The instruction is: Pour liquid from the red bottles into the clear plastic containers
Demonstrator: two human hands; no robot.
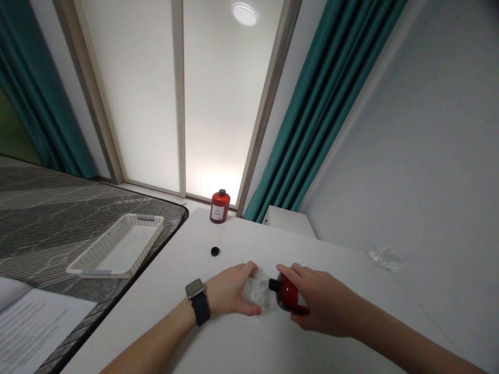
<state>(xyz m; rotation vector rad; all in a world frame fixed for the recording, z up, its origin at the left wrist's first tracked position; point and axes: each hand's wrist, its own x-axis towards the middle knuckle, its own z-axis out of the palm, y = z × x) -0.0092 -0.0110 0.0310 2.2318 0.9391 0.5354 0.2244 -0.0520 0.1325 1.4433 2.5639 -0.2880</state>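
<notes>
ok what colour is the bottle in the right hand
The bottle in the right hand is red; the head view shows it.

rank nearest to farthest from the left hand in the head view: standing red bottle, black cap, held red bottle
1. Held red bottle, in the right hand, just right of the left hand.
2. Black cap, lying ahead on the table.
3. Standing red bottle, at the table's far end.

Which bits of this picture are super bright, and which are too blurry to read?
Head view: the frosted door glows low down, with a round light, perhaps reflected, up high; head view: pale glints on the clear object in the left hand; head view: small print on the page and the standing red bottle is too blurry.
</notes>
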